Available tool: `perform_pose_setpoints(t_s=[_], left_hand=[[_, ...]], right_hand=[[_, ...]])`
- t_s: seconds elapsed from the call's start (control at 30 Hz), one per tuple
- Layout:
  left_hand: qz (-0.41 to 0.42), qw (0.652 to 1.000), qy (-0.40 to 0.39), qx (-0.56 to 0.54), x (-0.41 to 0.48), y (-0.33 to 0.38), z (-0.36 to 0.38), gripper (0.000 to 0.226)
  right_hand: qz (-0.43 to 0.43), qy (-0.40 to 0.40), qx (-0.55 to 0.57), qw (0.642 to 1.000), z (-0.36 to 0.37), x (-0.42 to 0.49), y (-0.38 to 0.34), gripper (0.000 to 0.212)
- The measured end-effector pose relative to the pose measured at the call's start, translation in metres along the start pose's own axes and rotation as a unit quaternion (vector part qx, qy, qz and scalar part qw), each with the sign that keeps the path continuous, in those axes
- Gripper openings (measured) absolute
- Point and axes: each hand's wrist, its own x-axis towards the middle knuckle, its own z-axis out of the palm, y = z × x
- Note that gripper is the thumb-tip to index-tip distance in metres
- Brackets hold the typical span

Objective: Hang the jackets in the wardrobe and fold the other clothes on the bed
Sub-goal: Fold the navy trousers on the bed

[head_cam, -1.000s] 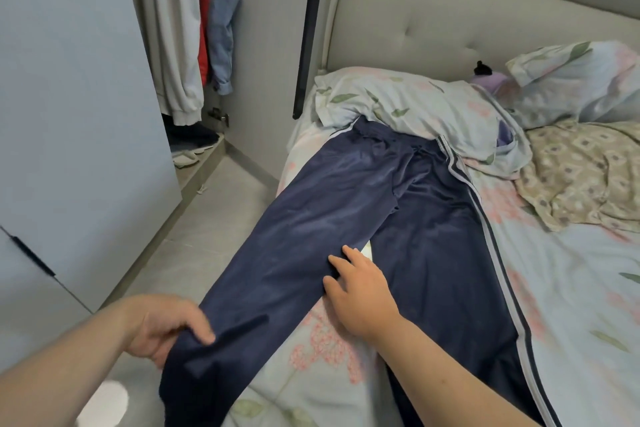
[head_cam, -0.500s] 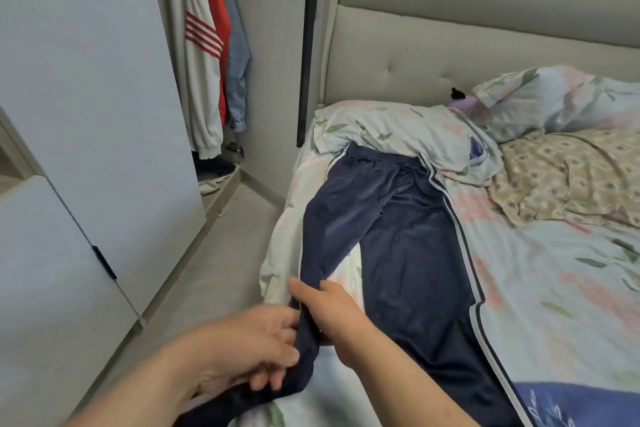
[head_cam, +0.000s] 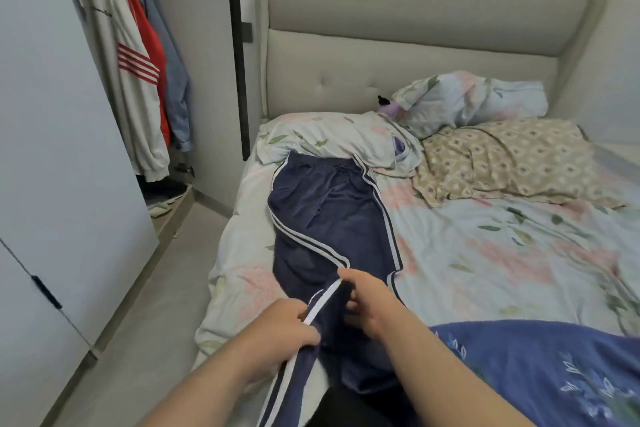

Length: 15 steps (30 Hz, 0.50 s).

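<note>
Navy track trousers [head_cam: 329,218] lie lengthwise on the left half of the bed [head_cam: 485,253], waistband toward the floral pillow [head_cam: 329,135]. One leg is laid over the other, its white side stripe running diagonally across the top. The left hand [head_cam: 280,326] grips the striped edge of the upper leg, fingers curled round the cloth. The right hand [head_cam: 367,302] pinches the same stripe just beyond it, thumb on top. The two hands are close together, not touching. A blue patterned garment [head_cam: 536,374] lies on the bed at the near right. The wardrobe [head_cam: 69,149] stands open to the left, with a white red-striped jacket [head_cam: 128,80] hanging inside, a red and a blue garment behind it.
</note>
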Motion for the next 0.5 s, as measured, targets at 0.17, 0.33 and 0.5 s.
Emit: perform_pose_setpoints(t_s=[0.17, 0.33, 0.5], left_hand=[[0.062, 0.987, -0.102, -0.109, 0.028, 0.055, 0.05, 0.017], [-0.03, 0.935, -0.154, -0.318, 0.042, 0.05, 0.077, 0.02], [-0.14, 0.978, 0.094, -0.122, 0.051, -0.005, 0.055, 0.013]], right_hand=[[0.089, -0.042, -0.082, 0.992, -0.041, -0.026, -0.008, 0.033], [0.039, 0.08, -0.072, 0.993, -0.089, -0.035, 0.005, 0.023], [0.028, 0.164, -0.176, 0.97, -0.122, -0.036, 0.048, 0.027]])
